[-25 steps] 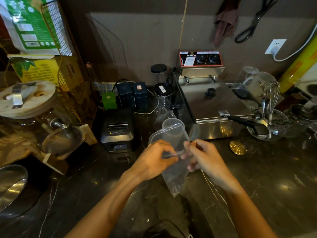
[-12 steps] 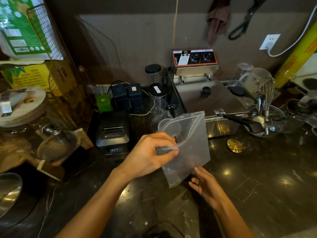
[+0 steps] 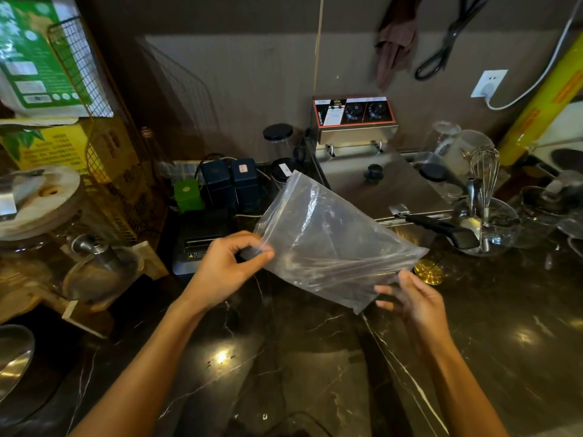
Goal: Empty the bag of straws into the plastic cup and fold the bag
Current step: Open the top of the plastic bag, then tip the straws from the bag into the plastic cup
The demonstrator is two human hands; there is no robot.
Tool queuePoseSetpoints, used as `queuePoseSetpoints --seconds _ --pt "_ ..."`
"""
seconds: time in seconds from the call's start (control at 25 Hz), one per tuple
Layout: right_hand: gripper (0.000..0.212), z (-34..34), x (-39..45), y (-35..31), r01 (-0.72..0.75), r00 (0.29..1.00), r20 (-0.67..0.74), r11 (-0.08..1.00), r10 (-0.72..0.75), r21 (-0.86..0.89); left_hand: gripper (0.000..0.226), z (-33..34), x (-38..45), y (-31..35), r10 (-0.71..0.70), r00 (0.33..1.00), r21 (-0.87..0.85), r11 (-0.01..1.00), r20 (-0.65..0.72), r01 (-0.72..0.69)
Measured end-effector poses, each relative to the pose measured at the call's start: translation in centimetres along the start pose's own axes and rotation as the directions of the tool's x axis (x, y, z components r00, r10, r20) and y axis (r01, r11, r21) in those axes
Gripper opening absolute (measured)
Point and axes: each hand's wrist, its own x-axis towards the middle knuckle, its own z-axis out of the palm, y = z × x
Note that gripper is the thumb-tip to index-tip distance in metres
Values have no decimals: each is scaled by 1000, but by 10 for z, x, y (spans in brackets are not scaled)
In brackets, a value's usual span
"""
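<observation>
A clear plastic bag (image 3: 328,234) is held flat and tilted above the dark marble counter (image 3: 284,357). My left hand (image 3: 227,266) pinches its left edge between thumb and fingers. At the bag's lower right edge my right hand (image 3: 416,304) grips it with thumb and fingertips. Thin dark lines show through the lower part of the bag; I cannot tell whether they are straws or creases. The plastic cup is hidden behind the bag.
A black receipt printer (image 3: 202,238) sits behind my left hand. A steel fryer (image 3: 378,190) stands behind the bag. To the right are a glass bowl of utensils with a whisk (image 3: 492,228) and a small gold disc (image 3: 429,271). Glass jars crowd the left.
The bag has swung up from hanging to spread wide and tilted. My right hand let go of the top, dropped below, and now holds the lower right edge.
</observation>
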Motion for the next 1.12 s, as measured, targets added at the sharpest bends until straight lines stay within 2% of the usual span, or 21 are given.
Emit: queuePoseSetpoints --seconds 0.2,0.32,0.48,0.64,0.76,0.88,1.0,1.12 --pt "23 -5 3 -8 54 998 -34 994 -57 -97 13 8 -2 -15 -23 1000 21 1000 -3 23" --pt "32 -2 2 -13 87 996 -9 990 -89 -115 12 10 -2 -26 -47 999 -31 998 -27 47" --pt "26 0 3 -19 142 989 -12 980 -145 -141 20 14 10 -35 -59 998 -58 997 -14 58" --pt "31 4 1 -38 180 982 -41 976 -186 -121 17 18 39 -29 -52 998 -130 990 -23 49" --pt "24 1 -3 -54 230 969 -60 961 -241 -151 13 22 60 -23 -28 999 -181 983 -28 23" --pt "21 0 -5 -67 277 946 -95 923 -311 -267 11 33 79 -22 -46 998 -186 982 -31 39" --pt "22 8 -3 -81 315 914 -124 869 -385 -381 9 49 94 -28 -122 992 -209 972 -43 111" --pt "21 17 2 -96 345 894 -83 794 -440 -500 12 63 102 -39 -223 974 -233 949 -29 210"
